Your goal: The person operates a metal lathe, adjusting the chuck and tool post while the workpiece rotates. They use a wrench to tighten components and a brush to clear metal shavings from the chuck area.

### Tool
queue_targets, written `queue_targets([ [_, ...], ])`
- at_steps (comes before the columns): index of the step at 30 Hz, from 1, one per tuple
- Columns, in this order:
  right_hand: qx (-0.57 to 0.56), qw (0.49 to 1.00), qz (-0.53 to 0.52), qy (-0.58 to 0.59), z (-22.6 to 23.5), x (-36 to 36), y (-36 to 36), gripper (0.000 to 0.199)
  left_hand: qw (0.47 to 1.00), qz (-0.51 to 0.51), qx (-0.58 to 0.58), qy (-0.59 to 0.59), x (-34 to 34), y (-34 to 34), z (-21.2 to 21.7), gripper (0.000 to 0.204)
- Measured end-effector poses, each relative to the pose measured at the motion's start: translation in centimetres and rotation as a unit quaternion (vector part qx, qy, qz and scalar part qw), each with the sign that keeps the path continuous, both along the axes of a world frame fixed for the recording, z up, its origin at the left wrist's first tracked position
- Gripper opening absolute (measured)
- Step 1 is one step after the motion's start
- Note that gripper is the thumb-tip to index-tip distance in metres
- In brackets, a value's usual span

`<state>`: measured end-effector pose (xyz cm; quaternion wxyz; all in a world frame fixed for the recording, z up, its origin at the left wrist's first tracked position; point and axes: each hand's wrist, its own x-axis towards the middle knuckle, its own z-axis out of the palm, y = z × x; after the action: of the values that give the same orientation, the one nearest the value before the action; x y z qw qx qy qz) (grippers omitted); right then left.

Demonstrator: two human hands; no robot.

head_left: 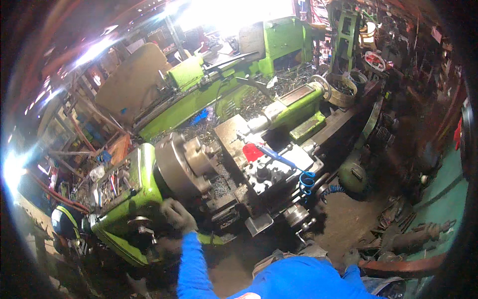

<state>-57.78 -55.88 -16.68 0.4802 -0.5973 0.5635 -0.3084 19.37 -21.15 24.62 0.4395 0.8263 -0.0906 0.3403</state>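
Note:
My left hand (pixel 178 216), in a grey work glove, is beside the green headstock (pixel 145 172) of a lathe, just below the big chuck (pixel 177 164). Its fingers are curled in; whatever they may hold is hidden. A round metal workpiece (pixel 201 157) sits in the chuck, its outline blurred. Low at my right side is my right hand (pixel 351 257), also gloved, near a rusty metal edge (pixel 403 265); its fingers are too small and dark to read. On the carriage lie a blue air gun (pixel 279 157) with a coiled blue hose (pixel 306 182) and a red patch (pixel 252 152).
Hand tools (pixel 112 185) lie on top of the headstock. A crank handle (pixel 304 228) juts from the carriage front, and the tailstock (pixel 294 102) stands behind the carriage. Metal chips (pixel 254 99) cover the area beyond, before a second green machine (pixel 286 40). Heavy metal parts (pixel 418 236) lie at right.

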Motion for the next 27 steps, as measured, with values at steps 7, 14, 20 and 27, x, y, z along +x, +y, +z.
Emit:
queue_targets([
  [7,-0.114,0.991,-0.016,0.062,15.8,20.2,-14.9,0.014,0.975,-0.164,0.13,-0.07,-12.1,-13.5,1.4,0.017],
  [14,-0.007,0.977,0.108,-0.185,43.8,46.6,-21.7,0.017,0.956,-0.241,0.144,-0.084,-8.3,-25.6,3.4,0.045],
  [20,-0.194,0.835,0.499,-0.131,44.1,63.9,-23.9,0.051,0.937,-0.147,0.313,0.052,-8.3,-28.4,0.4,0.073],
  [27,-0.244,0.716,0.653,0.007,44.7,73.7,-19.3,0.055,0.93,-0.117,0.343,0.066,-8.9,-29.1,1.7,0.048],
])
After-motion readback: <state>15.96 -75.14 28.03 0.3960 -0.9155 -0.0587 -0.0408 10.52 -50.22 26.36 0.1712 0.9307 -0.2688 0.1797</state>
